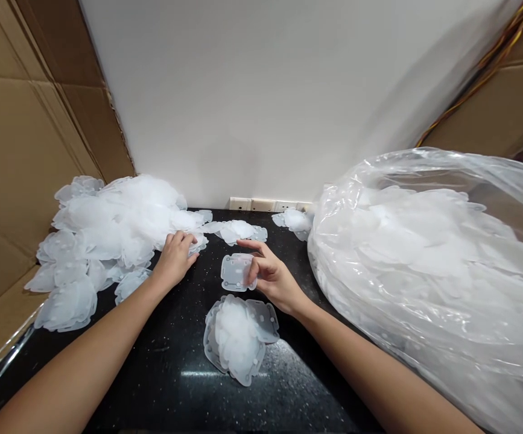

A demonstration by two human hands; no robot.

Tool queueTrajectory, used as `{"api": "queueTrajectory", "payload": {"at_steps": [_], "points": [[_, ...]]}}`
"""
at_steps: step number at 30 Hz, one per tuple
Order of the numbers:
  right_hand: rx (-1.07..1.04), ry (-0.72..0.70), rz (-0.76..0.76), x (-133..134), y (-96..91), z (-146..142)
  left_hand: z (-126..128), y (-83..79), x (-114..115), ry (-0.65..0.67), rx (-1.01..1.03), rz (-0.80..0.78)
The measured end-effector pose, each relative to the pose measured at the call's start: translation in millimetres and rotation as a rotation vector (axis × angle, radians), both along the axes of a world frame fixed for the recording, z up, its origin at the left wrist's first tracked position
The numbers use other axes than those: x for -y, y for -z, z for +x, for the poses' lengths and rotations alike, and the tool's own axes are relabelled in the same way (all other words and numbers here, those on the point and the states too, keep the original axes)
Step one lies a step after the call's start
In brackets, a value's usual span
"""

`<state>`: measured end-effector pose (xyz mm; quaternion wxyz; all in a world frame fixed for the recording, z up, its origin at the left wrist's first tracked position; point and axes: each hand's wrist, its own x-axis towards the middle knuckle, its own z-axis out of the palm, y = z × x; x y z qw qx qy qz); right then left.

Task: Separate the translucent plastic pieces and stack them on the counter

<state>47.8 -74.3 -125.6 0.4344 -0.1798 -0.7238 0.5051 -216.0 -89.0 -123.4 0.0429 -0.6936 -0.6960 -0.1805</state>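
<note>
My right hand [272, 277] pinches a translucent plastic sheet [234, 271] with rounded corners and small holes, held above the black countertop. Its index finger stretches out past the sheet's top edge. At the right edge of a large heap of similar sheets [120, 217], my left hand [176, 258] rests with fingers touching the pieces, thumb and fingers apart. A smaller loose pile of sheets [238, 337] lies just below the held one, its pieces overlapping at different angles.
A clear plastic bag [424, 289] full of sheets fills the right side. More sheets [238, 230] lie near the wall, and a few [294, 220] beside the bag. Sockets [263, 205] line the wall's foot. Cardboard [12, 132] stands at left on the black countertop [161, 367].
</note>
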Motion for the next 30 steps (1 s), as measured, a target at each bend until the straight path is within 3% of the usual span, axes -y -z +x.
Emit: {"api": "queueTrajectory", "payload": {"at_steps": [9,15,21,30], "points": [[-0.045,-0.027,-0.055,3,-4.7,0,12,0.7,6,-0.143,-0.082,-0.086],[-0.038,0.037,-0.016,4,-8.0,1,4,3.3,5,-0.09,-0.106,-0.145],[-0.064,0.035,-0.017,5,-9.0,2,3,2.4,4,-0.061,-0.069,-0.069],[-0.046,0.063,0.044,6,-9.4,2,22,-16.5,13,-0.035,-0.104,-0.076]]}}
